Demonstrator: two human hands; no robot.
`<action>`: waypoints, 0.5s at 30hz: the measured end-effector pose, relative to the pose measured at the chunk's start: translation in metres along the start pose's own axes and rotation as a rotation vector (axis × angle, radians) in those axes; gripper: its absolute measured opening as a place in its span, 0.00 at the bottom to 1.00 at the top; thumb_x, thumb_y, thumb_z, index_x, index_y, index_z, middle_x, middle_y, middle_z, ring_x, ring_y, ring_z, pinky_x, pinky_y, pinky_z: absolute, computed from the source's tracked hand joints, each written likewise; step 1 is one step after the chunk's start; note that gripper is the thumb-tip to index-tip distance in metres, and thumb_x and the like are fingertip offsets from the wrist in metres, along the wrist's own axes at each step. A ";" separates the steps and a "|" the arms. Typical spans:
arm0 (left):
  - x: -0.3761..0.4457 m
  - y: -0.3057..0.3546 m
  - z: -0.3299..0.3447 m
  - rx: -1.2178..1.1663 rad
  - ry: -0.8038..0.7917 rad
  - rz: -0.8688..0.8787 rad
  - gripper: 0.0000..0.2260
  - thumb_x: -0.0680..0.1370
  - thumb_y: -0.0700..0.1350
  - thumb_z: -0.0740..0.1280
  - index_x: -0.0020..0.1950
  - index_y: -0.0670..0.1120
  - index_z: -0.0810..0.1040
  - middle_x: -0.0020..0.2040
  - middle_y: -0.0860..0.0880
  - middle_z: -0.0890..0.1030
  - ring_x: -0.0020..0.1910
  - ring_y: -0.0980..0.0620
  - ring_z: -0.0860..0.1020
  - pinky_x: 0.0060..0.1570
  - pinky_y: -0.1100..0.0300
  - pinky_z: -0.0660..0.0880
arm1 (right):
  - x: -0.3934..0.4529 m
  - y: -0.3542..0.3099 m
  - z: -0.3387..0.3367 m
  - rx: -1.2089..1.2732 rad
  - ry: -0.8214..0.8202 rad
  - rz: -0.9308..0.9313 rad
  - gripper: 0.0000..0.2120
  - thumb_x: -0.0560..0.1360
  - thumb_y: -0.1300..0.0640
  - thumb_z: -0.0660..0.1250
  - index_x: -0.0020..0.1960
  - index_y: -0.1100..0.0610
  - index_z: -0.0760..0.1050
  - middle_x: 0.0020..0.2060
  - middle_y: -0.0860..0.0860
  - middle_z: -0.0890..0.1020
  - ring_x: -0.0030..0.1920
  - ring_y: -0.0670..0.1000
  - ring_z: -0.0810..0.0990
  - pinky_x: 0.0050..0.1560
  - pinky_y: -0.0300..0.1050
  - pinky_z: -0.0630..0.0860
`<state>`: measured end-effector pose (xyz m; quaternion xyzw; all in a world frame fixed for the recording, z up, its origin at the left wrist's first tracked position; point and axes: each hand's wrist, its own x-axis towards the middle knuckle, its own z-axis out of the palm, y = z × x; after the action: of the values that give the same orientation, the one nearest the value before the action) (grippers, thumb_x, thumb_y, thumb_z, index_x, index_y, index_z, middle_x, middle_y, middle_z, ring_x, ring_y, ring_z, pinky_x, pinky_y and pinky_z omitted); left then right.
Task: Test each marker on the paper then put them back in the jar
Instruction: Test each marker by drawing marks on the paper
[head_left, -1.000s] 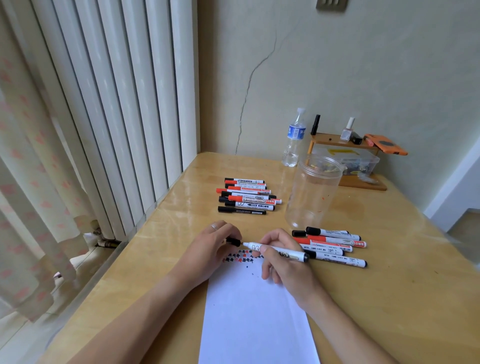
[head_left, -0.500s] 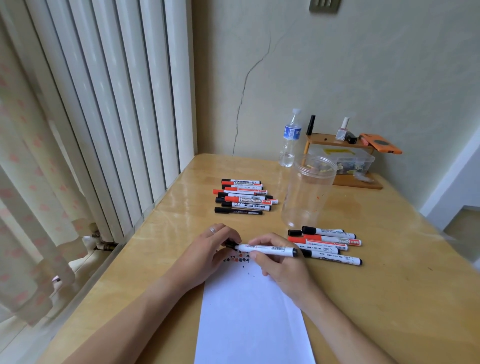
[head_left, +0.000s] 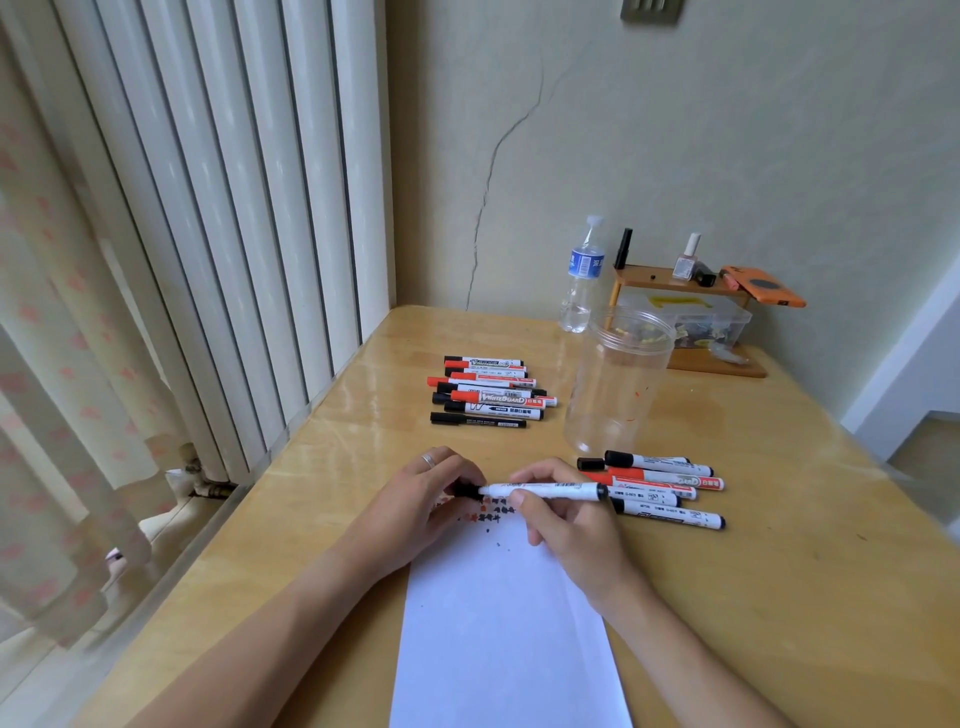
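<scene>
Black and red test marks already fill the paper's (head_left: 506, 613) top edge under your hands, yet the jar (head_left: 615, 384) beyond your right hand (head_left: 566, 525) is empty, marker (head_left: 540, 490) pinched there while your left hand (head_left: 421, 499) grips its cap.

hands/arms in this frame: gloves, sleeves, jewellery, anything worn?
No gloves. Both forearms are bare as far as the frame shows, with no sleeve, watch or bracelet in view. The left hand wears one plain silver-coloured ring on a finger. The right hand shows no ring or other item on the parts that are visible. No tape or markings on either hand.
</scene>
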<state>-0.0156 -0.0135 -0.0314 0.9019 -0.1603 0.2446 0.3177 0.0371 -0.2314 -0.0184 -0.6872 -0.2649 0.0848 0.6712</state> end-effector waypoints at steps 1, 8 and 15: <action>0.000 0.000 0.000 -0.004 0.006 -0.006 0.09 0.79 0.42 0.74 0.57 0.50 0.79 0.50 0.57 0.77 0.48 0.57 0.78 0.50 0.57 0.78 | 0.001 0.000 0.000 -0.006 -0.010 -0.001 0.02 0.76 0.57 0.72 0.49 0.54 0.81 0.30 0.45 0.79 0.31 0.49 0.74 0.32 0.36 0.70; -0.001 0.002 -0.001 -0.019 0.001 0.030 0.07 0.79 0.45 0.74 0.56 0.50 0.81 0.49 0.57 0.78 0.47 0.57 0.78 0.48 0.56 0.78 | 0.002 0.004 0.003 -0.105 -0.137 0.017 0.04 0.78 0.58 0.73 0.51 0.51 0.82 0.37 0.53 0.81 0.34 0.51 0.77 0.36 0.48 0.75; -0.001 0.003 -0.003 0.050 0.009 0.031 0.06 0.79 0.48 0.69 0.55 0.50 0.81 0.49 0.56 0.75 0.48 0.59 0.75 0.48 0.66 0.71 | 0.006 0.001 -0.005 0.093 0.124 0.018 0.07 0.73 0.48 0.72 0.50 0.48 0.81 0.42 0.49 0.82 0.34 0.52 0.80 0.34 0.43 0.74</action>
<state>-0.0191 -0.0137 -0.0289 0.9058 -0.1669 0.2576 0.2920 0.0443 -0.2331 -0.0172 -0.6616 -0.2124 0.0602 0.7166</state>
